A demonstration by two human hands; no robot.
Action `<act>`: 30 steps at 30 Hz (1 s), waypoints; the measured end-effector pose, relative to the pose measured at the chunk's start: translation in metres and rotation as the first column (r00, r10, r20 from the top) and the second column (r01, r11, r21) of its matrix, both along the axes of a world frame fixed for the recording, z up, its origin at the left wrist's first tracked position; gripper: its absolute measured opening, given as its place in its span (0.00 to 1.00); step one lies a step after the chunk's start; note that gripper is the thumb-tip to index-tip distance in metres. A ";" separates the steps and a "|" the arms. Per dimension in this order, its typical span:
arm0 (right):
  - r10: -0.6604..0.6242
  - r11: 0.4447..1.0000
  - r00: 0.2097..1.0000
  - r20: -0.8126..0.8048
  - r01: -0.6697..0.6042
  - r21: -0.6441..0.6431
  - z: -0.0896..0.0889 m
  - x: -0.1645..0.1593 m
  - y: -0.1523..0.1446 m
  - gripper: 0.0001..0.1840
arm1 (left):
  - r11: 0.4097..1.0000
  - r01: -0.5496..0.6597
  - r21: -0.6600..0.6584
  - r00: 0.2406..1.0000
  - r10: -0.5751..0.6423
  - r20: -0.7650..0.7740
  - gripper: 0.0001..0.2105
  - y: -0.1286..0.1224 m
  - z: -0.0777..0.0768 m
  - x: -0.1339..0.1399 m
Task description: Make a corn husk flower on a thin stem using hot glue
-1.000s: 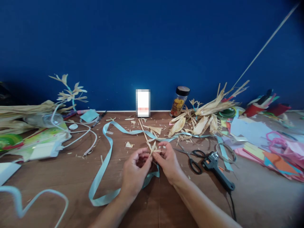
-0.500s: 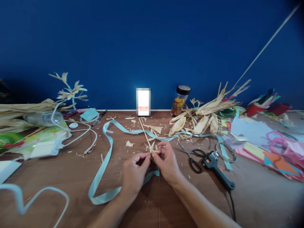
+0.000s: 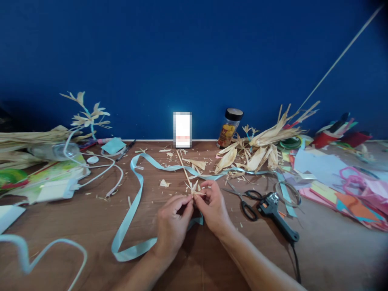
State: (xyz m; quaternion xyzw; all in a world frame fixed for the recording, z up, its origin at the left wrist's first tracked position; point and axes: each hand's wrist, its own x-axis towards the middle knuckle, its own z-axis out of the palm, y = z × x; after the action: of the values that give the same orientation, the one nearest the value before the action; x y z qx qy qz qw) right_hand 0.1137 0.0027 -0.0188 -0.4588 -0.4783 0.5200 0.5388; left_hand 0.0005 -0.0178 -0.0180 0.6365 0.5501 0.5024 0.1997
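Observation:
Between my two hands is a small corn husk flower (image 3: 193, 187) with pale pointed petals fanned upward. My left hand (image 3: 175, 214) pinches its base from the left with thumb and forefinger. From the right, my right hand (image 3: 214, 208) grips the same base, its other fingers curled. The spot where the fingertips meet is partly hidden. A thin straw-coloured strip (image 3: 183, 166) lies just beyond the flower. A light blue ribbon (image 3: 138, 198) loops over the table around my left hand, and part of it passes behind that hand.
Black-handled scissors (image 3: 247, 202) and a glue gun (image 3: 277, 216) lie right of my hands. Behind them are dried husks (image 3: 260, 153) and a jar (image 3: 229, 128). Coloured paper (image 3: 321, 165) covers the far right. White cables (image 3: 117, 169) and a finished-looking husk spray (image 3: 91, 115) are at left.
The petals look slightly more spread and upright between my fingers. My left hand has shifted very little; both hands keep their pinch.

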 end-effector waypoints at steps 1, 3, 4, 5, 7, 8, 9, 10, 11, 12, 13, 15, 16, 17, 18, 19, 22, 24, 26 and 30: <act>0.001 1.000 1.000 0.002 -0.001 0.000 0.000 0.000 0.000 0.15 | 1.000 0.002 0.001 1.000 -0.002 -0.001 0.06 0.000 0.001 0.000; 0.005 1.000 1.000 0.006 -0.005 -0.004 0.001 -0.001 0.001 0.15 | 1.000 0.009 -0.026 1.000 -0.008 0.022 0.06 0.000 0.003 -0.001; 0.007 1.000 1.000 0.006 -0.007 -0.008 0.001 0.000 0.001 0.15 | 0.998 0.007 -0.059 0.999 -0.004 0.050 0.06 0.001 0.004 -0.001; 0.010 1.000 1.000 0.005 -0.010 -0.013 0.001 0.000 0.002 0.15 | 0.995 0.005 -0.104 0.996 0.005 0.089 0.06 0.002 0.004 -0.002; 0.013 1.000 1.000 -0.002 -0.013 -0.024 0.000 0.001 0.003 0.15 | 0.975 0.023 -0.220 0.978 0.024 0.209 0.07 0.004 0.004 -0.003; 0.013 0.999 1.000 -0.009 -0.014 -0.029 0.000 0.002 0.003 0.15 | 0.960 0.051 -0.277 0.957 0.032 0.287 0.08 0.005 0.003 -0.003; 0.014 0.999 1.000 -0.016 -0.015 -0.031 -0.001 0.002 0.004 0.15 | 0.942 0.090 -0.324 0.928 0.039 0.371 0.10 0.007 0.001 -0.003; 0.014 0.999 1.000 -0.021 -0.015 -0.030 -0.001 0.003 0.004 0.16 | 0.923 0.130 -0.361 0.892 0.050 0.449 0.11 0.008 0.000 -0.003; 0.012 1.000 1.000 -0.021 -0.013 -0.025 -0.002 0.004 0.005 0.16 | 0.908 0.162 -0.388 0.855 0.067 0.514 0.12 0.009 -0.002 -0.003; 0.009 1.000 1.000 -0.016 -0.009 -0.019 -0.002 0.004 0.005 0.16 | 0.896 0.179 -0.407 0.822 0.091 0.561 0.13 0.010 -0.003 -0.003; 0.002 1.000 1.000 -0.008 -0.002 -0.012 -0.003 0.005 0.005 0.16 | 0.886 0.186 -0.424 0.799 0.115 0.590 0.14 0.010 -0.004 -0.003; -0.014 1.000 1.000 0.005 0.014 -0.003 -0.004 0.006 0.006 0.16 | 0.868 0.205 -0.452 0.775 0.138 0.616 0.15 0.011 -0.004 -0.003; -0.018 1.000 1.000 0.003 0.018 -0.003 -0.004 0.006 0.006 0.16 | 0.860 0.227 -0.457 0.768 0.131 0.627 0.15 0.011 -0.003 -0.003; -0.017 1.000 1.000 -0.006 0.017 -0.006 -0.005 0.006 0.006 0.16 | 0.851 0.262 -0.456 0.758 0.112 0.643 0.16 0.010 -0.002 -0.003; -0.017 1.000 1.000 -0.020 0.016 -0.011 -0.005 0.006 0.006 0.16 | 0.841 0.303 -0.447 0.745 0.084 0.662 0.17 0.010 0.000 -0.003; -0.016 1.000 0.999 -0.037 0.016 -0.018 -0.005 0.005 0.007 0.16 | 0.832 0.345 -0.434 0.730 0.053 0.681 0.17 0.009 0.002 -0.003; -0.017 0.999 0.996 -0.084 0.013 -0.044 -0.003 0.004 0.006 0.17 | 0.819 0.419 -0.393 0.704 -0.019 0.710 0.17 0.008 0.005 -0.001; -0.004 0.998 0.994 -0.108 -0.003 -0.065 -0.001 0.003 0.006 0.17 | 0.831 0.401 -0.386 0.706 -0.012 0.708 0.17 0.008 0.006 0.000; 0.013 0.997 0.992 -0.125 -0.023 -0.075 0.001 0.003 0.005 0.17 | 0.847 0.363 -0.387 0.708 0.019 0.706 0.18 0.008 0.005 0.000; 0.036 0.996 0.988 -0.152 -0.047 -0.072 0.004 0.002 0.004 0.18 | 0.848 0.333 -0.412 0.731 0.044 0.681 0.17 0.008 0.003 0.000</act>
State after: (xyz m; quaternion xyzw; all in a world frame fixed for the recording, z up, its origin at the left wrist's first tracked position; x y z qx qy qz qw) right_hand 0.1162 0.0067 -0.0152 -0.4283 -0.4257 0.5820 0.5447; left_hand 0.0008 -0.0096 -0.0152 0.3803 0.5000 0.5149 0.5833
